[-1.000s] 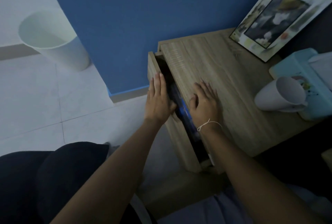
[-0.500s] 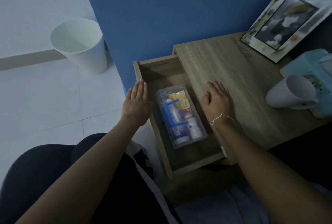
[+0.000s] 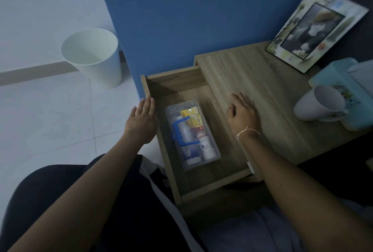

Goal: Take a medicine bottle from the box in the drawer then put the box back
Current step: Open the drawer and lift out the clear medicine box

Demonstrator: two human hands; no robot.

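The wooden drawer (image 3: 218, 183) of the bedside table stands pulled out. Inside it lies a clear plastic box (image 3: 214, 150) with a blue handle on its closed lid; several medicine packs and a white bottle (image 3: 206, 147) show through the plastic. My left hand (image 3: 142, 122) hovers flat with fingers together at the drawer's left front edge, holding nothing. My right hand (image 3: 242, 114) rests palm down on the table top's edge, just right of the box, holding nothing.
On the table top (image 3: 268, 94) stand a tipped grey mug (image 3: 319, 103), a light blue tissue box (image 3: 355, 90) and a leaning picture frame (image 3: 316, 29). A white bin (image 3: 94, 58) stands on the tiled floor left of the blue wall.
The drawer went from nearly shut to pulled fully out, drawn by my left hand, revealing the box. My right hand stayed on the table top.
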